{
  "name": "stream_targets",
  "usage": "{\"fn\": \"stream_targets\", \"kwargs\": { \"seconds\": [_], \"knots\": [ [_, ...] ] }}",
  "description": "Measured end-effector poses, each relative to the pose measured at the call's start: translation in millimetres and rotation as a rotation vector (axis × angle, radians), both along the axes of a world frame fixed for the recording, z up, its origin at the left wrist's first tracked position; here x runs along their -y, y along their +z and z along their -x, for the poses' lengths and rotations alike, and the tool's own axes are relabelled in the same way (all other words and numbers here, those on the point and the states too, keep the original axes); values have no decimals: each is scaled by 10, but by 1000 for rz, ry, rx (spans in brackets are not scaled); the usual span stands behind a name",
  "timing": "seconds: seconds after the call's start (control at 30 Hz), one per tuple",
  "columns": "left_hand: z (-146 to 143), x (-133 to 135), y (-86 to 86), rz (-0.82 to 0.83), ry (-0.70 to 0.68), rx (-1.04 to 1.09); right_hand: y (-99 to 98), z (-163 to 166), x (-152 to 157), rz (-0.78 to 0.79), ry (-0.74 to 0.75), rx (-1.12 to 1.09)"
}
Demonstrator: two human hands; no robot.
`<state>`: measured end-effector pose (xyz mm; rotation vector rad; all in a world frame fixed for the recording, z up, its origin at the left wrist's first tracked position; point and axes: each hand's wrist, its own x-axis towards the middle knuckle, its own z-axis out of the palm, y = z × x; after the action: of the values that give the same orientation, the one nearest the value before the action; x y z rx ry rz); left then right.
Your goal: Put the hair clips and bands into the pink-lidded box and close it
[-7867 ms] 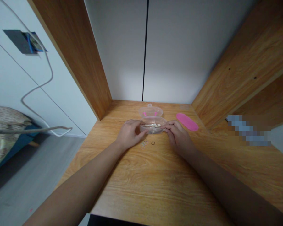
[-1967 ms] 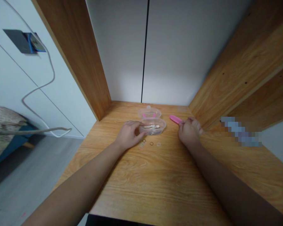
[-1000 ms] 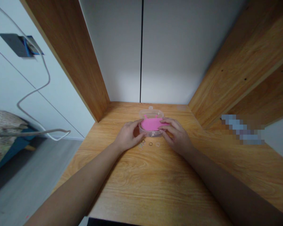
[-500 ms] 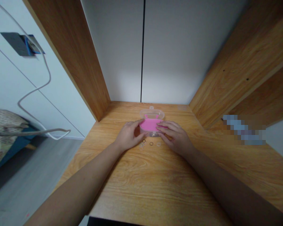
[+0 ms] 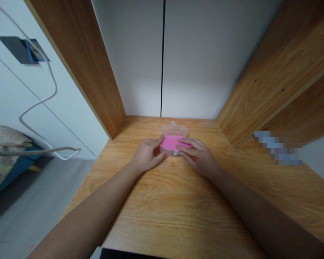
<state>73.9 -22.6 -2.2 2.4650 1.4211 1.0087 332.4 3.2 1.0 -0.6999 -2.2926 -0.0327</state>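
A small clear plastic box [image 5: 173,128] stands near the back of the wooden desk [image 5: 178,205] with its clear lid swung open behind it. A pink oval insert [image 5: 169,142] lies on top of the box's lower half. My left hand [image 5: 146,154] grips the left side of the box with curled fingers. My right hand [image 5: 199,155] lies over the right part of the pink insert, fingers stretched flat on it. Several small hair rings [image 5: 172,164] lie loose on the desk just in front of the box, between my hands.
Wooden side panels [image 5: 81,61] rise on the left and right of the desk, with a white wall behind. A grey cable [image 5: 40,104] hangs from a wall socket at the left, above a grey floor. A bed corner shows at the far left.
My right hand picked up the pink insert from the desk at the right, carried it over and laid it on the box. In the last half second it slid further left across it.
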Motion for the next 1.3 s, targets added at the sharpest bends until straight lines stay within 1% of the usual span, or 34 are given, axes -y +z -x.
{"fn": "stream_targets", "kwargs": {
  "seconds": [0.3, 0.57, 0.83, 1.0, 1.13, 1.3],
  "knots": [
    [-6, 2, 3, 3, 6, 21, -11, -5, -10, 52, 3, -23],
    [-19, 13, 5, 21, 9, 45, -25, 2, -12, 67, 8, -27],
    [-9, 9, 14, 8, 8, 12, 11, 8, 21, 54, -2, 18],
    [-8, 9, 8, 7, 11, 4, -14, 6, 21, 39, -37, 41],
    [-4, 2, -8, -3, 10, 5, -39, -12, 8, 40, -29, 81],
    [5, -4, -28, -2, 6, 0, -19, -13, 14, 41, -23, 86]
  ]
}}
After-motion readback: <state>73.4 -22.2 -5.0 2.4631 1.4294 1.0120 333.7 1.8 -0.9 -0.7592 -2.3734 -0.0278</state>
